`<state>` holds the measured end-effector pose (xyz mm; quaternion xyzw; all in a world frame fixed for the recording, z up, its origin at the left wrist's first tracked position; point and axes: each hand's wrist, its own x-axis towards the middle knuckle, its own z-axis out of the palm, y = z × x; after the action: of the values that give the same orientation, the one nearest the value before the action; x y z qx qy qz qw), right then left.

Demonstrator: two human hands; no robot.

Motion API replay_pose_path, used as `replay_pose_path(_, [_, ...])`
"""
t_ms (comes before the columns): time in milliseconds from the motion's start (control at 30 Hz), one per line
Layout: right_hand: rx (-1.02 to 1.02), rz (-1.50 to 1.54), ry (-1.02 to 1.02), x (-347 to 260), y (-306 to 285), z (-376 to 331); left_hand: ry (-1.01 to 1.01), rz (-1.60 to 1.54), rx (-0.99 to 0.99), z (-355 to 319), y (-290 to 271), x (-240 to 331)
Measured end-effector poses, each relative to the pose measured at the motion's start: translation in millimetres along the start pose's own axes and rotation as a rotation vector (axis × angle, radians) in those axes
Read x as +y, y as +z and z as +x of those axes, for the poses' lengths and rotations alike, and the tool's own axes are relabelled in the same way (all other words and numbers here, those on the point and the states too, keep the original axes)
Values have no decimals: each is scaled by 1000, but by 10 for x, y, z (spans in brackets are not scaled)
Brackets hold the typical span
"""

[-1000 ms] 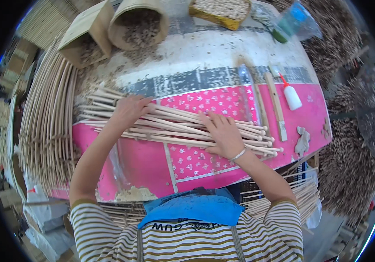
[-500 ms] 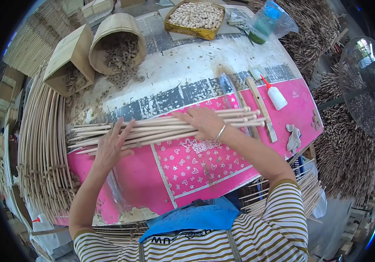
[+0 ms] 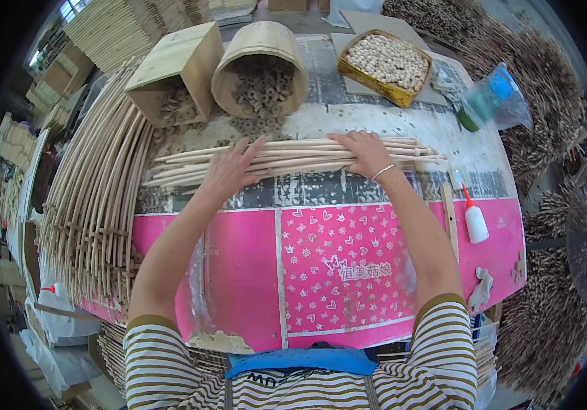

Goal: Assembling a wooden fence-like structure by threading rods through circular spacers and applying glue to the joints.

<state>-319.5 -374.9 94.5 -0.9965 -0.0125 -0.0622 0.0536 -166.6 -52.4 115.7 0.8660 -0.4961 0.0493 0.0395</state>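
Observation:
A loose bundle of long pale wooden sticks (image 3: pixel 300 154) lies crosswise on the far part of the table, tapered at the left and with small round knobs at the right ends. Over its left part, my left hand (image 3: pixel 229 168) grips the sticks, thumb on the near side and fingers across the top. Toward the right end, my right hand (image 3: pixel 368 154) clasps the same bundle, a bracelet on its wrist. The palms hide part of the sticks. Just beyond the bundle, a round wooden bucket (image 3: pixel 249 44) lies tipped with small wooden rings (image 3: pixel 264 85) spilling out.
Left of the bucket is a wooden box (image 3: pixel 163 65), beside many upright-stacked sticks (image 3: pixel 91 198). A yellow tray (image 3: pixel 375 83) of wooden beads stands at the back. A glue bottle (image 3: pixel 475 224), a wooden strip (image 3: pixel 450 222) and a glove (image 3: pixel 481 289) lie right on the pink sheet (image 3: pixel 238 273).
Both hands have carried the bundle away from me, off the pink sheet onto the grey and white surface. My right hand has moved farther from the left. The view has shifted.

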Motion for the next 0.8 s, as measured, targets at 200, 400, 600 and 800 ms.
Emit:
replay_pose_path(200, [23,-30,50,118,83,121,-27,-71,-73,216,-33,-167])
replay_pose_path(400, [89,-141,171,270,123,-137,-39,-28,-45,321,52,-268])
replay_pose_path(600, [277,90,252,-57,-120,-275,-54,-141,-61,473,298,-558])
replay_pose_path(800, [915,252,302,-605,-726,-2410,1,58,-159,705,403,-789])
